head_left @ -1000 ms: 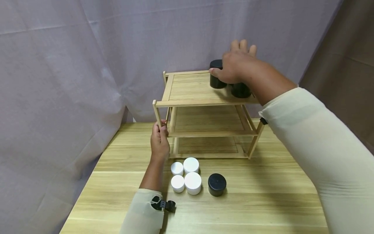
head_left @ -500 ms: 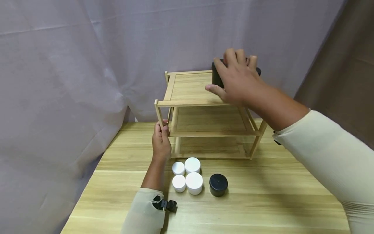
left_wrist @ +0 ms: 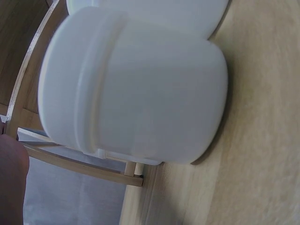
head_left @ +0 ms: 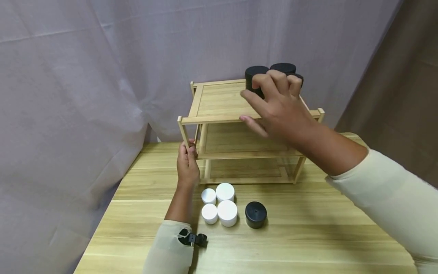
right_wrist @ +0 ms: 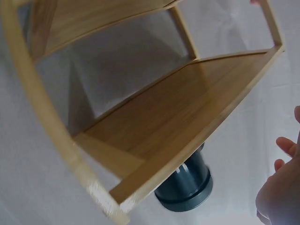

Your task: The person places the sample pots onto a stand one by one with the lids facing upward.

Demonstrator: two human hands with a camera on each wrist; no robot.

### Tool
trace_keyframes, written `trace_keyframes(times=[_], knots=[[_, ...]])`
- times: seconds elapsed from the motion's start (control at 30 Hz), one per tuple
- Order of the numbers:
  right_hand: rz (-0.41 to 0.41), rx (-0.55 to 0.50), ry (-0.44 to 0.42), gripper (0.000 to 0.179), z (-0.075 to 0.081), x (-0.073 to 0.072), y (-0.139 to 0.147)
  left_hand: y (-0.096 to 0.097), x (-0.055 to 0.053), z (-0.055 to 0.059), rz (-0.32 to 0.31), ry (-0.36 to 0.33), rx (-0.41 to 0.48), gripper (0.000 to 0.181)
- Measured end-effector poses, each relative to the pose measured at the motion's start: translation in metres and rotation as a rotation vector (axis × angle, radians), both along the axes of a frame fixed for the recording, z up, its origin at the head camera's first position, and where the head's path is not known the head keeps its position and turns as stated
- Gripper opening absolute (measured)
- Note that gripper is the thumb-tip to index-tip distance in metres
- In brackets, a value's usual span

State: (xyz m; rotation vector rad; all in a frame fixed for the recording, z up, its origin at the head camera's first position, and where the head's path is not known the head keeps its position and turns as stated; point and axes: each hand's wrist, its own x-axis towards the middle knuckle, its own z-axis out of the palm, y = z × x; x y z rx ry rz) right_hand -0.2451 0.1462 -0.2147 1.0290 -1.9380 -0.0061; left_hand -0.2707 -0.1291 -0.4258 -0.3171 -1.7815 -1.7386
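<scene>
A three-tier wooden shelf rack [head_left: 219,101] stands on the table, its left front post gripped by my left hand [head_left: 187,165]. On the right of its top tier, several black lidded jars [head_left: 251,76] are grouped, partly hidden behind my right hand [head_left: 282,110]. That hand is in front of the top tier with fingers loosely bent and thumb apart, holding nothing. In the right wrist view, a dark jar [right_wrist: 185,187] shows beyond the tier's edge, apart from the right hand [right_wrist: 283,183]. The left wrist view is mostly filled by a white jar [left_wrist: 154,93].
Several white lidded jars [head_left: 227,213] stand close together on the table [head_left: 325,236] in front of the rack. One black jar [head_left: 256,215] is to their right. A grey curtain [head_left: 102,76] hangs behind and to the left.
My right hand has come away from the black jars, moving back and down towards me, so more of them shows. The left hand stays on the rack's post.
</scene>
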Motion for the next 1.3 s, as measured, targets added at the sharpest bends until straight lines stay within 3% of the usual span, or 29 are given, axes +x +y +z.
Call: trace_keyframes(times=[0.27, 0.6, 0.87, 1.1, 1.3], knots=[[0.115, -0.051, -0.086, 0.038, -0.024, 0.023, -0.004, -0.001, 0.001, -0.001, -0.009, -0.002, -0.001, 0.032], [0.228, -0.183, -0.331, 0.042, -0.057, 0.047, -0.012, -0.007, 0.004, -0.001, 0.015, 0.014, -0.007, 0.029], [0.246, -0.251, -0.619, 0.044, -0.090, 0.064, -0.008, -0.005, 0.004, 0.000, 0.005, 0.014, -0.016, 0.030], [0.221, -0.215, -0.843, 0.046, -0.112, 0.072, 0.004, -0.001, 0.002, 0.002, -0.011, 0.014, -0.008, 0.030], [0.184, -0.184, -0.914, 0.047, -0.136, 0.075, 0.014, 0.004, 0.002, 0.004, -0.014, 0.010, 0.014, 0.030]])
